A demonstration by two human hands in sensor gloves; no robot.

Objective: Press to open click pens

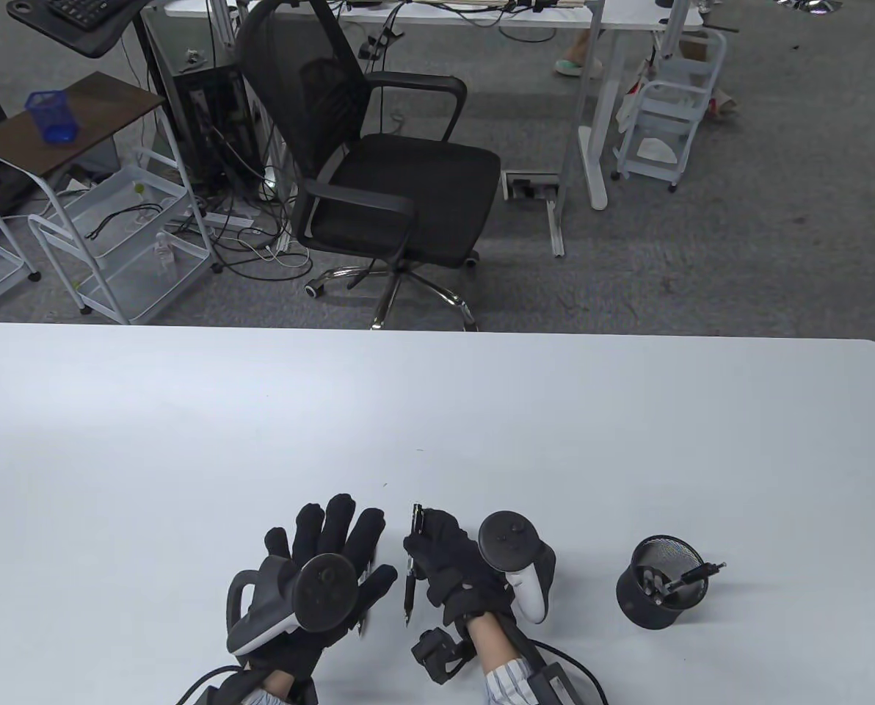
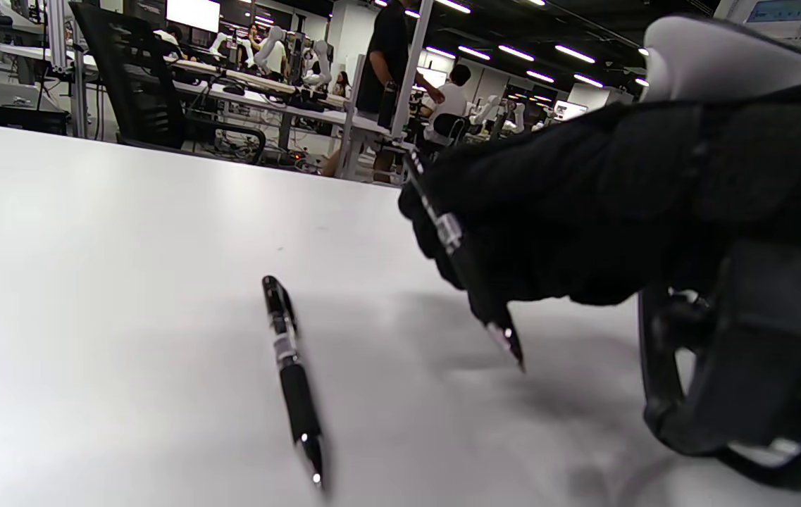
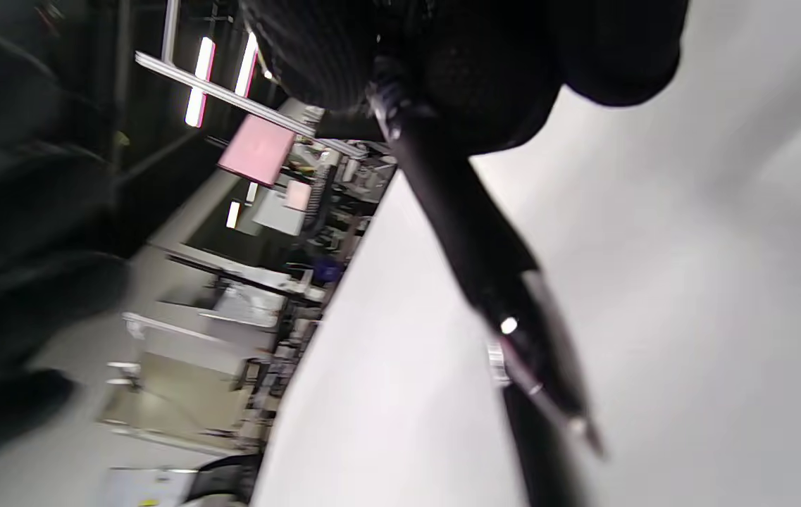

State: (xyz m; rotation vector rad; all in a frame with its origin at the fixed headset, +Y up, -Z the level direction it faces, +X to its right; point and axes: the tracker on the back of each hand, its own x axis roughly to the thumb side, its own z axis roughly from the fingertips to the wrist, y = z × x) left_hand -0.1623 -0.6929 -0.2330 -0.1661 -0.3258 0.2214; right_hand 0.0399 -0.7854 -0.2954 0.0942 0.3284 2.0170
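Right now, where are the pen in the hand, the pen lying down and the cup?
black click pen in right hand (image 1: 411, 580), table view, barrel
black pen lying on table (image 2: 292, 373), left wrist view, grip
black mesh pen cup (image 1: 639, 598), table view, wall

Overhead cam, wrist cams close, low

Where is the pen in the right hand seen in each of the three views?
Table view: pen, bottom centre, in the right hand.
Left wrist view: right of centre, tip down.
Right wrist view: centre, blurred.
Shared landmark: the white table.
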